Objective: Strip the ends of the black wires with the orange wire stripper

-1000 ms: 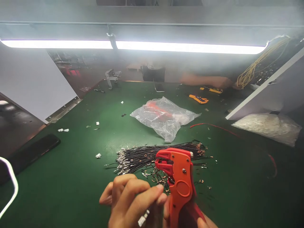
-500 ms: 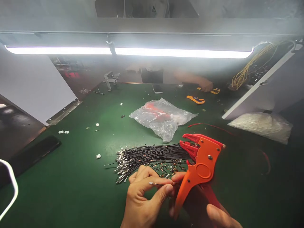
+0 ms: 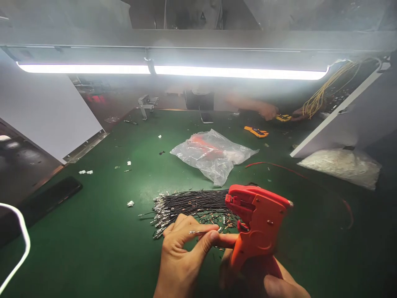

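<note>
My left hand (image 3: 180, 260) pinches a thin wire (image 3: 196, 232) between thumb and forefinger, its metal terminal end pointing left. My right hand (image 3: 285, 283) is wrapped round an orange-red wire stripper (image 3: 262, 219), held upright with its jaws to the left. A finger of the right hand reaches past the handle to the left fingertips. Whether the jaws grip anything I cannot tell. Just beyond the hands lies a bundle of black wires (image 3: 195, 201) with metal terminals at the left end. Short wire scraps (image 3: 228, 221) are strewn in front of it.
Beyond the bundle lies a clear plastic bag (image 3: 214, 153) with something red inside. Another filled bag (image 3: 341, 165) rests by the right panel. A yellow-handled tool (image 3: 256, 131) lies farther back, near a co-worker's hand (image 3: 268, 111). A dark phone-like slab (image 3: 52, 203) lies left.
The wire stripper has turned and shifted slightly left, its jaws lower. The right finger now touches the left fingertips. Across the table, the co-worker's hands have moved with a yellow tool.
</note>
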`<act>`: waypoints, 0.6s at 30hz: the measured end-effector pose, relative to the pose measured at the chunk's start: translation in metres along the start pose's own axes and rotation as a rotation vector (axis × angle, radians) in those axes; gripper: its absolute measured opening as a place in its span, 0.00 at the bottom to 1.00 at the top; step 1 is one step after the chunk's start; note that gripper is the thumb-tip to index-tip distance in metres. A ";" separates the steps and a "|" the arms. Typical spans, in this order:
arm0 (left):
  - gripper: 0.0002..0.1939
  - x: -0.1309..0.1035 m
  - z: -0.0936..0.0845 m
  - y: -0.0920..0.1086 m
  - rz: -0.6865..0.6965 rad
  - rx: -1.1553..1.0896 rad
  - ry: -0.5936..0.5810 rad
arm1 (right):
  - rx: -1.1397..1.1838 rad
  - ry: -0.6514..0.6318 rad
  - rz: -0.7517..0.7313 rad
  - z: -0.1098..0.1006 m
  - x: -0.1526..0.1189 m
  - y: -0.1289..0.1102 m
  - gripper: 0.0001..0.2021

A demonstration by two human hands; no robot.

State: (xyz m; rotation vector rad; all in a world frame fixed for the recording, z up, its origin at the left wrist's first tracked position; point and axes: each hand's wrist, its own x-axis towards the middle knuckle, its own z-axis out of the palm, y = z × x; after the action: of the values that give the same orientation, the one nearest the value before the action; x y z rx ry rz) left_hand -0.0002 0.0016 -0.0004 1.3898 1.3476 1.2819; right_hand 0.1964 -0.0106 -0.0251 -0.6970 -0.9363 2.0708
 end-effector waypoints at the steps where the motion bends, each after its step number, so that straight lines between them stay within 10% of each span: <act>1: 0.14 0.000 0.001 0.000 -0.009 -0.008 0.014 | 0.015 -0.017 0.004 -0.002 0.001 0.001 0.35; 18: 0.15 0.003 -0.002 -0.008 -0.003 0.085 0.044 | 0.057 -0.095 -0.140 -0.003 0.006 0.012 0.32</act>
State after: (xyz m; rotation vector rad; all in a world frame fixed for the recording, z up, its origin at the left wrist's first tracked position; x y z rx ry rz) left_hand -0.0043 0.0052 -0.0070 1.4239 1.4483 1.2730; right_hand 0.1904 -0.0100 -0.0369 -0.4928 -0.9475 2.0119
